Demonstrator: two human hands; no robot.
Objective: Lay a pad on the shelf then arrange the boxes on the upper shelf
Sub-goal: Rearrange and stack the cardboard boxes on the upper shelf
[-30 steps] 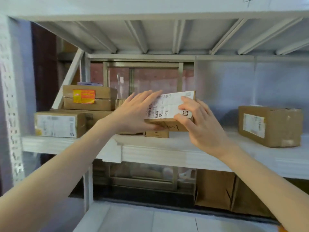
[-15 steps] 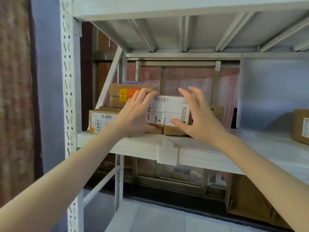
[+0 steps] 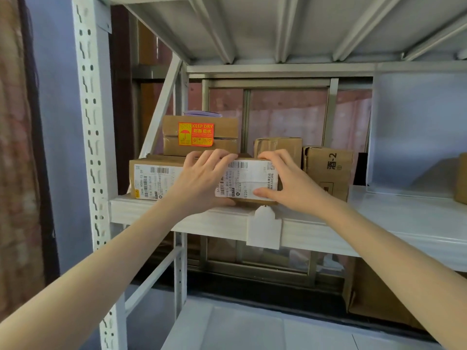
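A small cardboard box with a white shipping label (image 3: 249, 181) rests at the front edge of the white padded shelf (image 3: 379, 223). My left hand (image 3: 202, 180) grips its left end, and my right hand (image 3: 285, 183) grips its right end, thumb under the label. To its left lies a long flat labelled box (image 3: 151, 180); a box with an orange "KEEP DRY" sticker (image 3: 199, 135) is stacked on that. Behind the held box stand a plain brown box (image 3: 278, 147) and a box with printed characters (image 3: 328, 170).
A perforated white upright (image 3: 91, 152) frames the rack on the left. The shelf stretches right, with another box's edge (image 3: 461, 178) at the frame border. A lower white shelf (image 3: 252, 327) and cardboard (image 3: 371, 296) lie below. A white tab (image 3: 264, 229) hangs over the shelf front.
The small labelled box has come down from tilted in my hands onto the shelf's front edge, next to the left stack. My view has swung left and closer.
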